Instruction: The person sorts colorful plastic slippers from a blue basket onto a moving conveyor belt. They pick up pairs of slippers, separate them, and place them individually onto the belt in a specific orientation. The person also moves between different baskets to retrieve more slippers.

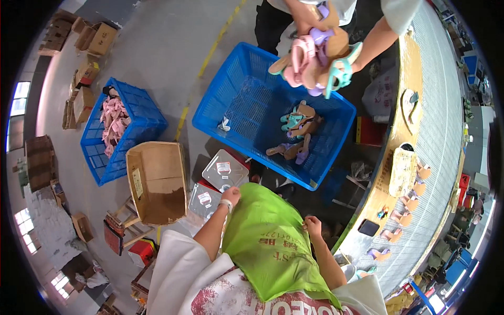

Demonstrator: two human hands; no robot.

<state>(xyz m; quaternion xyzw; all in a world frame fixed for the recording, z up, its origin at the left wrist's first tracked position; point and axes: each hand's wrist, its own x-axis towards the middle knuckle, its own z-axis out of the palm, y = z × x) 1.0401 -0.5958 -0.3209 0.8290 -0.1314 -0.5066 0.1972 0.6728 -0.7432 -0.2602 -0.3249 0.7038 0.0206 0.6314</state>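
A bright green woven sack (268, 239) with dark print hangs over my front. My left hand (231, 196), with a white band at the wrist, is closed on its upper left corner. On the other side my right hand (313, 226) pinches its right edge. Ahead of me, a large blue plastic crate (231, 134) holds several sandals (299, 126) in mint, purple and tan, toward its right end. Over its far side another person's hands (307, 18) hold a bunch of pink, mint and purple heeled sandals (317, 58).
A second blue crate (144, 123), with pink pieces inside, stands left beside an open cardboard box (156, 181). Two lidded boxes (227, 169) sit near my left hand. Along the right runs a conveyor (441, 105) carrying several sandals, its wooden edge bearing a phone (369, 227).
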